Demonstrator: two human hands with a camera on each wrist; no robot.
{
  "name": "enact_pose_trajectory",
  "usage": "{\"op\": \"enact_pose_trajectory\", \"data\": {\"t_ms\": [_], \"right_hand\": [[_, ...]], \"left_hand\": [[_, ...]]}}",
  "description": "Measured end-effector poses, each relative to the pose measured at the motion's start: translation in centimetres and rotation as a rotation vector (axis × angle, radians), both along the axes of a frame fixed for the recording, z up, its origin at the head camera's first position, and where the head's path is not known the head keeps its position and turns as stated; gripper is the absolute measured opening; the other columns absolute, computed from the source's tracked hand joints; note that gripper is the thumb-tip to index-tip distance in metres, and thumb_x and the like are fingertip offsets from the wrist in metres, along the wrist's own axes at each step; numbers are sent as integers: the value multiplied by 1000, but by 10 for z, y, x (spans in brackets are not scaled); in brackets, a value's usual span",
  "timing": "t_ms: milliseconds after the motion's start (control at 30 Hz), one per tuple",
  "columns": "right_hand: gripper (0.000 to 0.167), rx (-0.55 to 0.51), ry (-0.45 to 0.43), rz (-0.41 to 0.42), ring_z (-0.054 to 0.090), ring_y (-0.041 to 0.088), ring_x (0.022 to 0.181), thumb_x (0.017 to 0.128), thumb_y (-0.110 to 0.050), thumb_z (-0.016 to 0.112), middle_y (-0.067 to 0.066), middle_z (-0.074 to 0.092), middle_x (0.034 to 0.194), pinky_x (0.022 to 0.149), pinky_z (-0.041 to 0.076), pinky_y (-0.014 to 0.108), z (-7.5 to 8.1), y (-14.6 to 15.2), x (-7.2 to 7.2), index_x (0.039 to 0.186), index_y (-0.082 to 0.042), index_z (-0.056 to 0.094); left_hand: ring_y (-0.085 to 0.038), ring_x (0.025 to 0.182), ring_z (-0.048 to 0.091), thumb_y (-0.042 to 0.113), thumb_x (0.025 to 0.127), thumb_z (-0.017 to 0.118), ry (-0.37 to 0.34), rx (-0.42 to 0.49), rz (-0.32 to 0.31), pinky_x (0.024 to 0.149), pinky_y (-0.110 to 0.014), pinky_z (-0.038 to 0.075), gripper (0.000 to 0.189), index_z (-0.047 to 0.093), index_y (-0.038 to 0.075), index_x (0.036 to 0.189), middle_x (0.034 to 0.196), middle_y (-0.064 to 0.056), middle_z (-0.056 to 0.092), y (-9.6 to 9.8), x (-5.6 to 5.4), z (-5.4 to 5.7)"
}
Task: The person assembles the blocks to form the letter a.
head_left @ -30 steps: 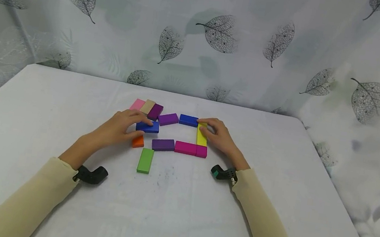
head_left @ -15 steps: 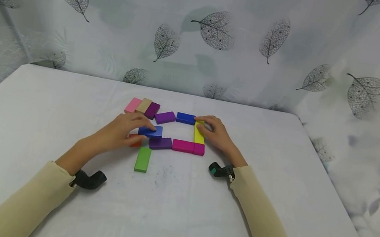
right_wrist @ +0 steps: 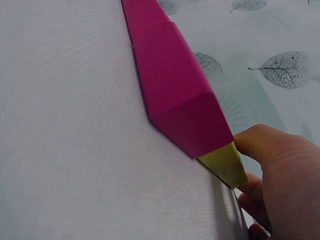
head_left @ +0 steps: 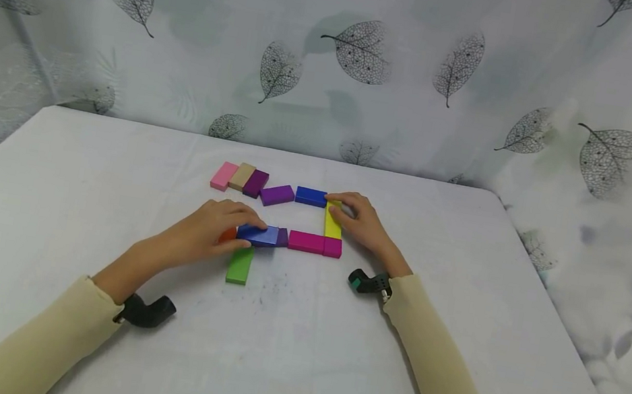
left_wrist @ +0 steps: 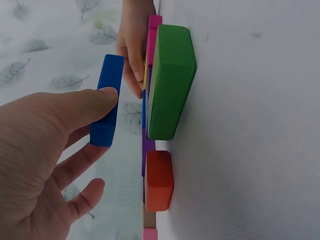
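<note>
My left hand [head_left: 207,230] pinches a blue block [head_left: 258,235] between thumb and fingers. In the left wrist view this blue block [left_wrist: 107,100] is off the table, with the thumb across its face. Seen from the head, it covers part of a purple block [head_left: 282,238]. Beneath the hand lie an orange block [left_wrist: 159,180], mostly hidden, and a green block [head_left: 239,266]. My right hand [head_left: 362,223] holds the yellow block [head_left: 333,221] on the table, fingertips at its far end near another blue block [head_left: 311,197]. Magenta blocks [head_left: 306,242] adjoin the yellow one's near end.
Along the back left of the group lie a pink block [head_left: 224,176], a tan block [head_left: 242,177], a dark purple block [head_left: 255,184] and a tilted violet block [head_left: 277,195]. A white cloth covers the table [head_left: 292,357]; a leaf-patterned curtain [head_left: 205,37] hangs behind it.
My left hand has brought the blue block toward me and slightly right, from behind the orange block to over the purple one. My right hand stays at the yellow block.
</note>
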State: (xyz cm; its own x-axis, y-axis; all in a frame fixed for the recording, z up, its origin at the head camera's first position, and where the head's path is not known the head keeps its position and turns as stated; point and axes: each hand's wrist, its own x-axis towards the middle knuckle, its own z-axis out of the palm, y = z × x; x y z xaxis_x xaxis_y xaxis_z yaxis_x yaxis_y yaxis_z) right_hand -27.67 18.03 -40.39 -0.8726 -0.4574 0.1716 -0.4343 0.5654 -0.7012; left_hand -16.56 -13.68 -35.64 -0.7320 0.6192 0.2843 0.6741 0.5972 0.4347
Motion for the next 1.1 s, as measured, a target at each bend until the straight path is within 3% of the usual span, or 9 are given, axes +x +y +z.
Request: {"op": "enact_pose_trajectory", "data": {"t_ms": [333,833,1100], "right_hand": [[33,-21,18,16,44,30,131,98,-17,58,13,58,134,111,28,51,1,-1,2,130,-8,63],[32,-21,36,25,45,30,130,99,-16,57,13,59,133,112,28,50,1,1,0,129,-7,63],[33,-19,31,21,44,30,130,98,-17,57,13,59,133,112,28,51,-1,1,0,129,-8,63]], "left_hand": [[-23,113,57,13,85,75,72,-16,-73,83,-39,44,35,66,13,120,118,-4,65,0,9,-11],[-21,113,57,15,85,76,70,2,-135,93,-49,43,36,67,15,119,117,0,65,5,22,-15],[-21,114,57,16,85,76,73,-16,-177,89,-44,46,37,67,16,121,118,0,64,10,32,-14]]}}
